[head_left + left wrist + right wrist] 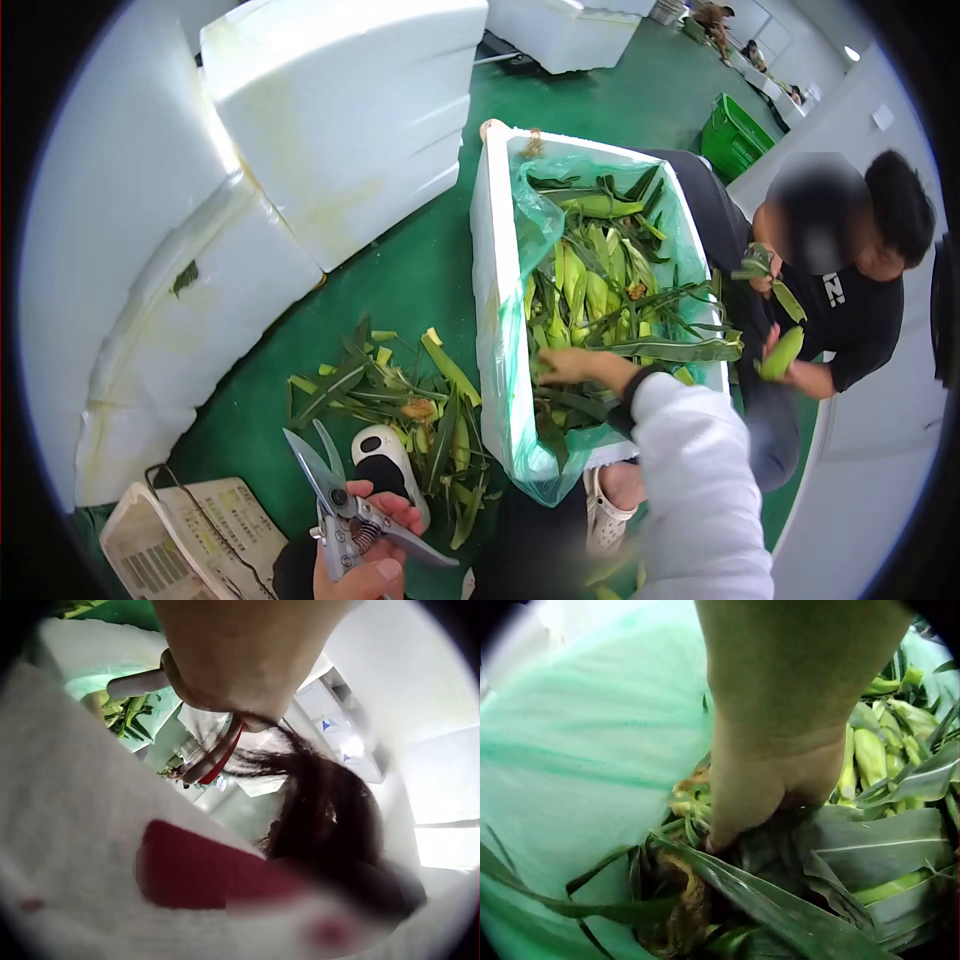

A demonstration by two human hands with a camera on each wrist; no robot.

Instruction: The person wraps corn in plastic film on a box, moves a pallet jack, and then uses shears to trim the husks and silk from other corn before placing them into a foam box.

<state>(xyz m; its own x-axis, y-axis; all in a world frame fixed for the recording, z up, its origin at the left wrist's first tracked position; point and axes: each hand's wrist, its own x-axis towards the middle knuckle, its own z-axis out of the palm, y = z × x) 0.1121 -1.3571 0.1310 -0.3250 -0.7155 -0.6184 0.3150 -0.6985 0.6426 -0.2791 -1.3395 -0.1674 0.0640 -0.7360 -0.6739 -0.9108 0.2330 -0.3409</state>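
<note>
My left hand (365, 578) grips a pair of pruning shears (345, 520) low in the head view, blades spread and pointing up and away. In the left wrist view the left hand (232, 656) shows from behind, its fingers mostly hidden. My right hand (570, 366) reaches down into a white foam box (493, 290) lined with a green plastic bag (540, 225). Several ears of corn (597, 290) in green husks lie inside, with long leaves (881, 844) among them. In the right wrist view dark leaves cover the fingertips of the right hand (757, 780).
Cut husks and leaves (440, 410) litter the green floor left of the box. Large foam boxes (340, 110) stand at upper left, a basket (200, 540) at lower left. Across the box, another person (850, 310) holds a corn ear (782, 352). A green crate (735, 135) stands behind.
</note>
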